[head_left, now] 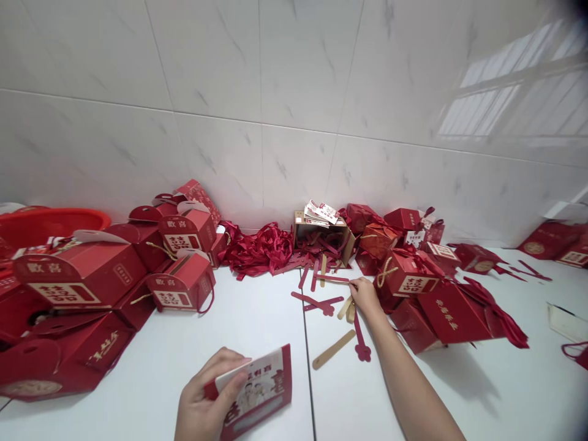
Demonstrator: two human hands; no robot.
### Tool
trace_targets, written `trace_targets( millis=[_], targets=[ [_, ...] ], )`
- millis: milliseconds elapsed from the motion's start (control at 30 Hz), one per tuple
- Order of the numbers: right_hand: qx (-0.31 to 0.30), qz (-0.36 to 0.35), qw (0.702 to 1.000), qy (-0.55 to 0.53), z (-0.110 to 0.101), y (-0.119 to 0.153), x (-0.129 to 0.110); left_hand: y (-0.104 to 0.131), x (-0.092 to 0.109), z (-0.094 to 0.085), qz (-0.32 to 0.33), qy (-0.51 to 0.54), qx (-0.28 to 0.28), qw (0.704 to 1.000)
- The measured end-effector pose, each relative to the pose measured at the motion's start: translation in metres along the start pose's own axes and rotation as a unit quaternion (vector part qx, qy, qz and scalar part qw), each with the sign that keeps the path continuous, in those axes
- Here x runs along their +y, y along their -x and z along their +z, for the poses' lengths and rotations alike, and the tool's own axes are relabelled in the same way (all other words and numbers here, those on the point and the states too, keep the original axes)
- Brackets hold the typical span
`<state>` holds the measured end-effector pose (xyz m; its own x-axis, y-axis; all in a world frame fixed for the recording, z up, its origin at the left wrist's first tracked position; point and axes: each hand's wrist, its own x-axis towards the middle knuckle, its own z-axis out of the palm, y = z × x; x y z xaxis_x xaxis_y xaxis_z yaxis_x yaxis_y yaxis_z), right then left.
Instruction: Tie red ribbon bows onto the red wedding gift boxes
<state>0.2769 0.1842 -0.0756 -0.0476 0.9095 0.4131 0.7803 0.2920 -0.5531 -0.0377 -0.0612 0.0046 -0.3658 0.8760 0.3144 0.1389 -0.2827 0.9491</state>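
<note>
My left hand (211,392) is closed around a red printed paper packet (280,383) at the bottom centre, its thumb on the front. A white card with a drawing of figures (257,383) shows on that packet's face. Farther off, the fingers of my right hand (365,295) pinch the end of a narrow red paper strip (334,279). Under and beside this hand lie loose red strips, some with flower-shaped ends (362,350), and gold strips (334,349). Just beyond, an open cardboard box (348,248) on its side holds more red strips.
Red gift boxes (179,288) are piled at left, near a red plastic basin (68,215). Red ribbons (260,250) lie heaped by the tiled wall (220,141). White cards (321,212) rest on the cardboard box. More red boxes (452,315) stand right of my right arm on the white table (257,321).
</note>
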Motion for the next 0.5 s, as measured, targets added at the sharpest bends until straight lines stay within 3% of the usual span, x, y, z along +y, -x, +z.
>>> trace_targets(
  millis=[167, 300, 333, 400, 467, 500],
  targets=[
    [0.015, -0.102, 0.989, -0.110, -0.024, -0.002, -0.038, -0.005, -0.001, -0.008, 0.010, -0.001, -0.040, 0.999],
    [-0.016, -0.217, 0.954, -0.204, -0.066, 0.015, -0.106, -0.006, 0.017, -0.019, 0.084, 0.012, -0.187, 0.979],
    [-0.024, -0.253, 0.939, -0.231, -0.077, 0.024, -0.125, -0.003, 0.025, -0.020, 0.106, 0.006, -0.225, 0.969],
    [-0.054, -0.367, 0.866, -0.336, -0.097, 0.044, -0.159, 0.006, 0.046, -0.016, 0.140, -0.023, -0.282, 0.949],
    [-0.070, -0.429, 0.817, -0.380, -0.111, 0.065, -0.186, 0.018, 0.065, -0.008, 0.177, -0.060, -0.288, 0.939],
    [-0.072, -0.445, 0.804, -0.389, -0.115, 0.074, -0.195, 0.024, 0.072, -0.003, 0.195, -0.068, -0.263, 0.943]
  ],
)
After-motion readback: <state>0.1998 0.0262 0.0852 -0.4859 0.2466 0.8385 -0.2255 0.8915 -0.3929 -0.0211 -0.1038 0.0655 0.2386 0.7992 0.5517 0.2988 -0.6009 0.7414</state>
